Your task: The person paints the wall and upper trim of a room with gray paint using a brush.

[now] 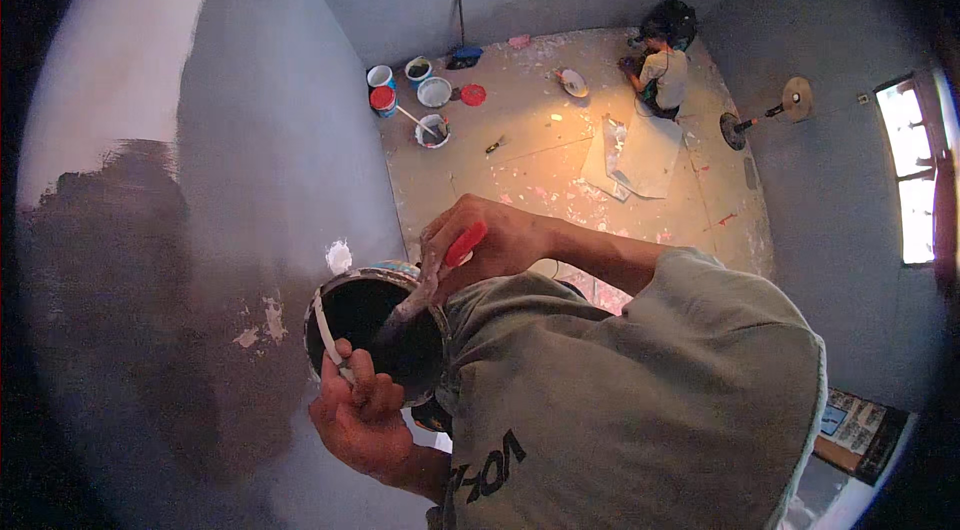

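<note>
The view drops from a height along a grey wall [270, 130], part smooth fresh grey, part pale bare plaster at the upper left, with a darker rough patch and small white chips low down just left of the left hand's grip. Far below both grips lies a beige floor [560, 160] spattered with white and pink flecks, closed in by bluish-grey walls, with a bright window [915, 180] far to the right.

The left hand [355, 415] is clenched around the thin white wire handle of a round paint bucket [375, 330], whose inside is dark and whose rim is smeared. The bucket hangs right above that grip and against the person's chest, in a grey-green cotton shirt [640, 400].

The right hand [480, 240] grasps a paintbrush [430, 280] by its red handle; the pale, paint-caked bristles slant down from this grip into the bucket's mouth.

Well beyond the right grip, down on the floor, stand several small round paint tubs [415, 95] with red lids, flat sheets of card [640, 155], and a pedestal fan [765, 115] lying on its side. A second person [662, 75] crouches there.
</note>
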The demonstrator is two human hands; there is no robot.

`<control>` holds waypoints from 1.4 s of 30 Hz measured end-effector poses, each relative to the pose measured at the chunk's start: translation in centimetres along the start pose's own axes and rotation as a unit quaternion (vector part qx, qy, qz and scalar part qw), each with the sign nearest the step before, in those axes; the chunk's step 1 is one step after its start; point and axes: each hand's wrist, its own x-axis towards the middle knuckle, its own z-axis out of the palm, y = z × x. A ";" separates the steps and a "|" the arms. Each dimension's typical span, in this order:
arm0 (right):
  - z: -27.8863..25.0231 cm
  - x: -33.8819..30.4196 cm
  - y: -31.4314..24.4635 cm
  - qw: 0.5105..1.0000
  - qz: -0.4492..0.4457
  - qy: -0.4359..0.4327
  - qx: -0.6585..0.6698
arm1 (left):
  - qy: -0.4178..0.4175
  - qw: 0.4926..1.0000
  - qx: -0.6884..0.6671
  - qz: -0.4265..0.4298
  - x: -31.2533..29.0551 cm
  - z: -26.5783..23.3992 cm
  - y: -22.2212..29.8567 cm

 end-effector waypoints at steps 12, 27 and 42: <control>-0.7 -0.7 -0.6 0.999 -0.010 0.032 0.008 | -0.011 0.998 -0.053 0.028 -0.1 1.5 1.3; -0.3 -1.3 1.5 0.952 0.170 0.165 0.191 | -0.048 0.998 -0.040 0.010 0.8 -1.6 1.9; 0.1 13.5 9.5 0.752 0.133 0.294 0.575 | 0.047 0.994 -0.052 0.081 -0.5 -0.5 7.0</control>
